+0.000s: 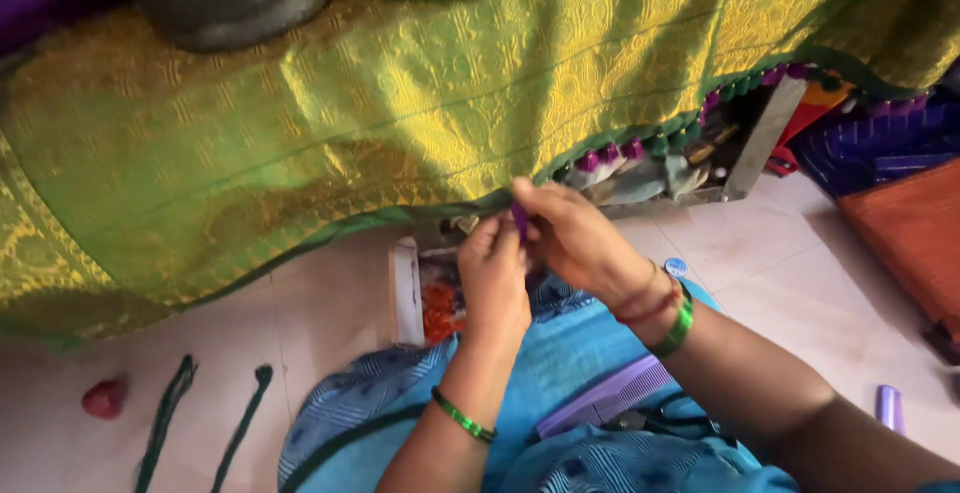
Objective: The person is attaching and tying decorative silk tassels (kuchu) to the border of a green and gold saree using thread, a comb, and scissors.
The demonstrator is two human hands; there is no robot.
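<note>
Both forearms raised from the lower edge, converging at centre. Left hand [493, 278] back toward camera, fingers curled upward, pinching. Right hand [572, 238] angled in from the right, fingertips meeting the left's. Bangles on both wrists.

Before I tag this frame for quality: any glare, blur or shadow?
Head view: sheen glares on the yellow-green brocade cloth; both hands, left hand and right hand, are slightly motion-soft around the small purple tassel; the top-left corner is dark; the pale tiled floor is evenly lit.
</note>
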